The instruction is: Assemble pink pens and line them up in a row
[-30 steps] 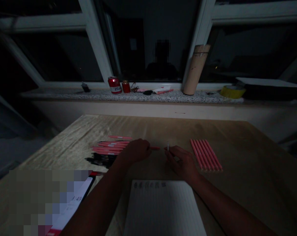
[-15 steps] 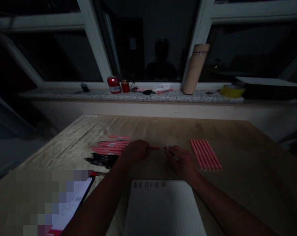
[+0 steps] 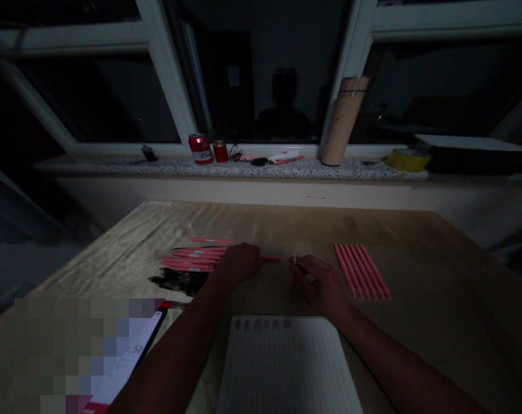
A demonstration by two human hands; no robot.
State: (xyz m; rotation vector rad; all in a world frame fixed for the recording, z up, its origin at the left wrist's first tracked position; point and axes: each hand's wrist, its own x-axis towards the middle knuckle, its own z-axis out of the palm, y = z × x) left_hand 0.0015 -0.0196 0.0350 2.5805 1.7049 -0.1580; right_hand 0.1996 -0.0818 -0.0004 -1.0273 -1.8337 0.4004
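My left hand (image 3: 242, 263) is closed around a pink pen barrel (image 3: 270, 259), whose end sticks out to the right over the table. Across a small gap, my right hand (image 3: 319, 282) pinches a short, thin whitish piece (image 3: 294, 256) that points upward; it looks like a pen part, but its kind is unclear. Left of my left hand lies a loose pile of pink pens (image 3: 194, 260), with one pink pen (image 3: 209, 240) apart behind it. Dark pen parts (image 3: 178, 280) lie in front of that pile. Several pink pens (image 3: 362, 271) form a neat slanted row right of my right hand.
A lined notepad (image 3: 286, 368) with handwriting lies nearest me. At the left is a lit phone (image 3: 129, 356), beside a red-ended pen (image 3: 172, 305). The windowsill (image 3: 170, 168) holds a red can (image 3: 200, 149), a tall tan cylinder (image 3: 345, 122) and yellow tape (image 3: 408, 160).
My left hand has shifted very slightly left with the pink pen barrel. The right hand looks still, and the digits on the phone screen differ.
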